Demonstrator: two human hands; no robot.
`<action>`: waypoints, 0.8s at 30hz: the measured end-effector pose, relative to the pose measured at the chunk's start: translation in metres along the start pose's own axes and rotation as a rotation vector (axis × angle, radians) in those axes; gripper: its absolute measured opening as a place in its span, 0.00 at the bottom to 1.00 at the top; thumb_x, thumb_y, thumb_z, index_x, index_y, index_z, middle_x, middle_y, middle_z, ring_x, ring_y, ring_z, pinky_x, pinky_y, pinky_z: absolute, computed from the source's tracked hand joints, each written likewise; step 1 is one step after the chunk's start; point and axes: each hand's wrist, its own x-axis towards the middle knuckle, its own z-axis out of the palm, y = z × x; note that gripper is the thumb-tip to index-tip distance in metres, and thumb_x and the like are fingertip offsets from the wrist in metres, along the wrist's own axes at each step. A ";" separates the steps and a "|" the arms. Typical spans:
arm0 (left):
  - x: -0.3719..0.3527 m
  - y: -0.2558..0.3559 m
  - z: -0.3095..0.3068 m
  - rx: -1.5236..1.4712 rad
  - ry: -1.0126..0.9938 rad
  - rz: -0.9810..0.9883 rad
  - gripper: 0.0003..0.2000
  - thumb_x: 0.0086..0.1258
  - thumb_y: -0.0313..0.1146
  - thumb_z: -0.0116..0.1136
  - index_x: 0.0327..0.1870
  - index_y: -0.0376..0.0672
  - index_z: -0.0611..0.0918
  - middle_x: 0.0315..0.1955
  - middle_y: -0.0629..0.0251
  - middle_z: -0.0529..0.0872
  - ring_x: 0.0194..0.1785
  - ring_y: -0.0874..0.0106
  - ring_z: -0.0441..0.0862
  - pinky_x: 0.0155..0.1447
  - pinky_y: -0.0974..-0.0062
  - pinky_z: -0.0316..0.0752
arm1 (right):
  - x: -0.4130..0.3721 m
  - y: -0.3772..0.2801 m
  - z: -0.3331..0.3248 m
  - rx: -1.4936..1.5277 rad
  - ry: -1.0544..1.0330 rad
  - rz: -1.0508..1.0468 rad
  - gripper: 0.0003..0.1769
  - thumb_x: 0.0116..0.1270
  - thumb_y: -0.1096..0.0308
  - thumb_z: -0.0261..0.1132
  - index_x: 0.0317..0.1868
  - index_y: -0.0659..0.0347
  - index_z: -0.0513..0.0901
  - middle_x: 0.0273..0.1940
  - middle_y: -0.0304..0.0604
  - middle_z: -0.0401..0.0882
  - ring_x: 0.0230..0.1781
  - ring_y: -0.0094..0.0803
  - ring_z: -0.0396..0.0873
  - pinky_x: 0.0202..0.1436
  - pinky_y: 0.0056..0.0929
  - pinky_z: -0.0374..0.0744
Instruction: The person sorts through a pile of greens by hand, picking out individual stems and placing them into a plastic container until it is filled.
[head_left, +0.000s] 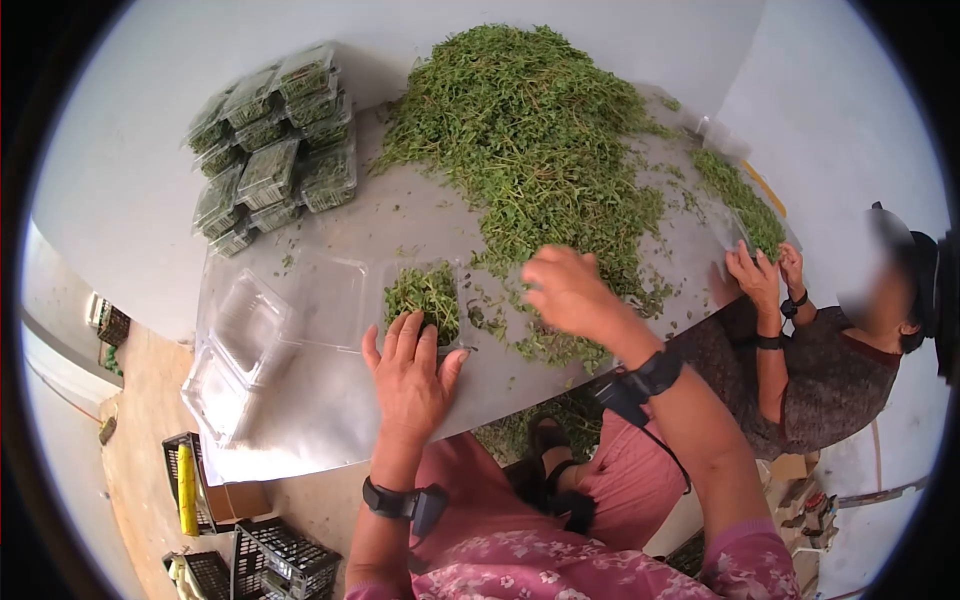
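Note:
My left hand [408, 380] rests with fingers spread on the near edge of an open clear plastic clamshell, touching the leafy green sprigs [425, 292] inside it. The clamshell's lid [333, 300] lies folded out flat to the left. To the right, my right hand [572, 295] is over the near edge of a big heap of green sprigs [540, 130]. Its fingers are curled in and slightly blurred, and whatever they may hold is hidden. Loose sprigs [555, 348] lie scattered on the metal table [330, 400] below it.
Filled, closed clamshells [270, 170] are stacked at the back left. Nested clear clamshells [235, 350] sit at the left edge. A co-worker [835, 375] at the right has both hands at another container of greens [740, 205]. Black crates [285, 560] stand on the floor.

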 end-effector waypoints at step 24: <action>-0.002 0.000 0.004 0.026 0.006 -0.014 0.19 0.68 0.45 0.59 0.48 0.37 0.80 0.55 0.56 0.79 0.62 0.57 0.73 0.72 0.50 0.50 | -0.037 0.062 -0.027 0.139 0.161 0.475 0.09 0.65 0.61 0.65 0.39 0.57 0.80 0.43 0.42 0.73 0.53 0.41 0.70 0.57 0.49 0.61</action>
